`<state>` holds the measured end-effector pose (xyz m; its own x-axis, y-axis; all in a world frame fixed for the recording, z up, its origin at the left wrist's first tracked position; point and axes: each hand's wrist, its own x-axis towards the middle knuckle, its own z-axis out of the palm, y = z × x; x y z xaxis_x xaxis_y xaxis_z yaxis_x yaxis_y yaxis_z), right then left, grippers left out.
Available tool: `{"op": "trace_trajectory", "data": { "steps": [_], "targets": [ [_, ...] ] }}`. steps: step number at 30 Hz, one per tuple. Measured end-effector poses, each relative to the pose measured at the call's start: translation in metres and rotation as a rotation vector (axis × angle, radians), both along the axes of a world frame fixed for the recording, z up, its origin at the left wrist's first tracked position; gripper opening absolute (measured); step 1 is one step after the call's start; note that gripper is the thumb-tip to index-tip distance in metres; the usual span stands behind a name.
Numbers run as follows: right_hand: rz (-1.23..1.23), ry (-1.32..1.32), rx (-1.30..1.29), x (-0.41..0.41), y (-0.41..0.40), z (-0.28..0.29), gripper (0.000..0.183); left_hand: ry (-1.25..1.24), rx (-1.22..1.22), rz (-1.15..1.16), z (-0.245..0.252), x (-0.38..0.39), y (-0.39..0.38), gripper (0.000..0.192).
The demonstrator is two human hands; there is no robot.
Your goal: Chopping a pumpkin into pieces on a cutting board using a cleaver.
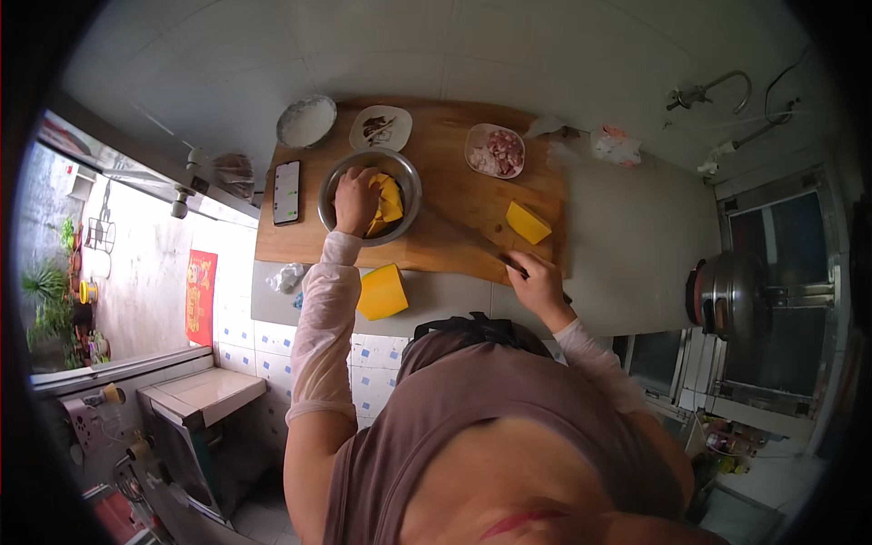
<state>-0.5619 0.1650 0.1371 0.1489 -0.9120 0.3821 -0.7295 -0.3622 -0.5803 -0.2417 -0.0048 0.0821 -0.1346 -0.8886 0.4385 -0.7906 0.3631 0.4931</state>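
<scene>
My left hand (356, 201) reaches down into a steel bowl (412, 178) that holds yellow pumpkin pieces (387, 201). Its fingertips are hidden against the pieces, so whether they grip any is unclear. In my right hand (538, 283) is the handle of a kitchen knife (470, 235). The blade, blurred, points up and left over the wooden cutting board (443, 204) towards the bowl. A pumpkin wedge (528, 223) lies on the board just above my right hand. Another large pumpkin chunk (383, 291) rests on the counter below the board, right of my left forearm.
Along the board's far side stand a bowl of white powder (306, 121), a dish of dark strips (380, 128) and a container of chopped raw meat (496, 151). A phone (287, 193) lies at the left. A lidded pot (732, 296) stands at the counter's (627, 225) right end.
</scene>
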Motion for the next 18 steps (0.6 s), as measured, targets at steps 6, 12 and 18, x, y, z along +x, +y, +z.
{"op": "trace_trajectory", "data": {
  "steps": [6,12,18],
  "targets": [
    [-0.508,-0.632,0.411,-0.049,0.065,-0.011,0.011,0.213,0.397,-0.46,-0.024,-0.153,0.014,0.046],
    [-0.675,-0.761,0.356,-0.08,0.108,-0.019,0.008,0.13,0.478,-0.571,-0.064,-0.24,0.005,0.057],
    [-0.744,-0.685,0.332,-0.083,0.126,-0.036,0.01,0.143,0.624,-0.603,-0.058,-0.24,0.028,0.047]
  ]
}}
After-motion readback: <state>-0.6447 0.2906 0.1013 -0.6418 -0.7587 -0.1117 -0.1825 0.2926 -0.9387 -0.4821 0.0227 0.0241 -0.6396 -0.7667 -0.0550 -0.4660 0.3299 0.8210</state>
